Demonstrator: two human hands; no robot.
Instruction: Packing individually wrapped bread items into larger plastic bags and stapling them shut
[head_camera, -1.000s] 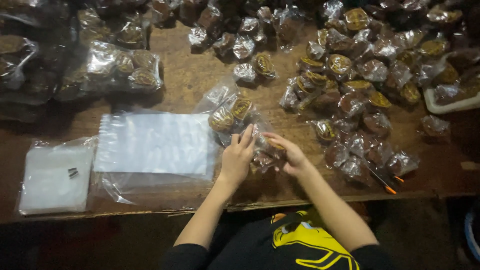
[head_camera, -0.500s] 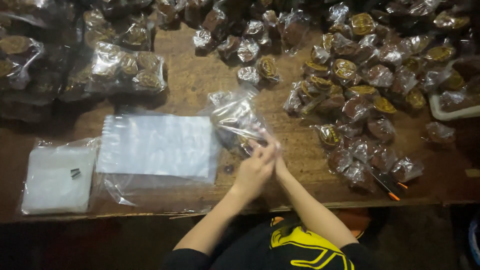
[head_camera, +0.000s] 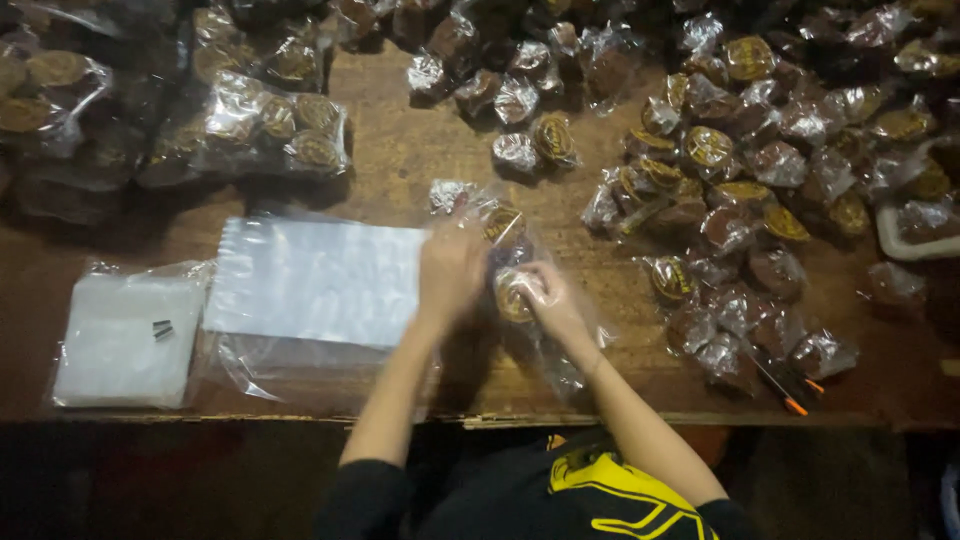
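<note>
A clear plastic bag (head_camera: 490, 215) with wrapped brown sweets inside lies on the wooden table (head_camera: 400, 160) just in front of me. My left hand (head_camera: 450, 272) grips the bag's left side. My right hand (head_camera: 552, 300) holds a wrapped round sweet (head_camera: 515, 295) inside the bag's open end. Another wrapped sweet (head_camera: 503, 222) sits deeper in the bag. Both hands are close together over the bag.
A stack of flat clear bags (head_camera: 315, 280) lies to the left, with a smaller white packet (head_camera: 125, 335) beyond it. Filled bags (head_camera: 270, 125) sit at the back left. Several loose wrapped sweets (head_camera: 740, 200) cover the right side. An orange-tipped tool (head_camera: 785, 390) lies near the front edge.
My hands were pressed together at the bag's near end; now they have moved apart and up, the left gripping the bag and the right holding a wrapped sweet in it.
</note>
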